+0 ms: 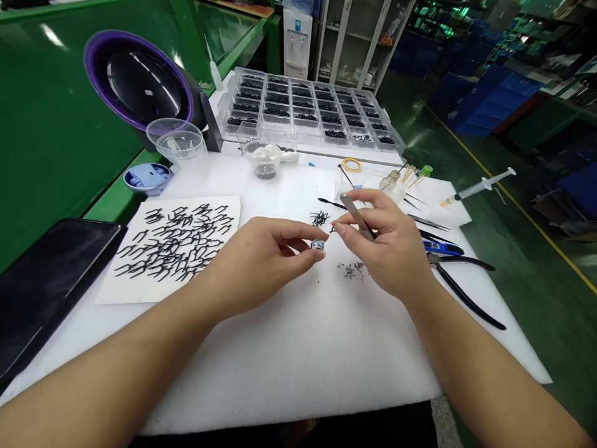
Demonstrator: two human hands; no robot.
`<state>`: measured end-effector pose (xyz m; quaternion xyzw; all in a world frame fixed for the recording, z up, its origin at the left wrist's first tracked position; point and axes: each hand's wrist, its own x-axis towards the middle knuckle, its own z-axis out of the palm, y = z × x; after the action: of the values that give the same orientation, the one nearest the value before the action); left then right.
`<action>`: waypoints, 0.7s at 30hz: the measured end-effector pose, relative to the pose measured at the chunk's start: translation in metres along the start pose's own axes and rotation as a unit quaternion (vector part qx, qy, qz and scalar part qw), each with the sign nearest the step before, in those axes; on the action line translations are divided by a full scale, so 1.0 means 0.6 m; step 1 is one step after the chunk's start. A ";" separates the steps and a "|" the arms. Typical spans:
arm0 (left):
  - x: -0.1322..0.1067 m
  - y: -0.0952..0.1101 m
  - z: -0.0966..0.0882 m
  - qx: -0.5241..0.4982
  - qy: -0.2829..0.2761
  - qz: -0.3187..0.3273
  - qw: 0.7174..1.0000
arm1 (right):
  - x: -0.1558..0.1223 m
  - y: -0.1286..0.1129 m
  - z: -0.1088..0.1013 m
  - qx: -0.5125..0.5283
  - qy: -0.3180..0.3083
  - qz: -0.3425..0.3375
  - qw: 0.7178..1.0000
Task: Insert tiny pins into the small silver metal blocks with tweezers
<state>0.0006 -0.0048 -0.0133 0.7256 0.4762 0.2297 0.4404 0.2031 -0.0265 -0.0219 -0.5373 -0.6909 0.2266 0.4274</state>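
Note:
My left hand point(268, 261) pinches a small silvery-and-dark part point(318, 245) between thumb and forefinger. Close on its right, my right hand point(387, 239) is closed round metal tweezers point(355, 214). A tiny dark piece point(333, 229) shows by the right fingertips; whether the tweezers grip it I cannot tell. Behind the hands lies a small heap of black bent pieces point(319, 218). Tiny dark bits point(353, 270) are scattered on the white surface point(303, 361) below the right hand. Left of my left hand, a white board point(140, 214) carries several forked black pieces point(180, 242).
A divided clear box point(298, 127) of black parts stands at the back, near a purple-rimmed fan-like device point(140, 81). Pliers point(459, 286), a blue cutter point(443, 247) and a syringe point(480, 186) lie right. A dark tablet-like slab point(51, 280) is at left, clear cups point(180, 140) behind.

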 end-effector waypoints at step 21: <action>-0.001 -0.006 0.000 -0.085 -0.031 -0.014 0.996 | -0.002 -0.021 -0.004 0.209 -0.078 0.198 0.954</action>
<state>-0.0015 -0.0049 -0.0162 0.6860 0.4508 0.2404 0.5180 0.1982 -0.0321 -0.0115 -0.5426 -0.5392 0.4873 0.4211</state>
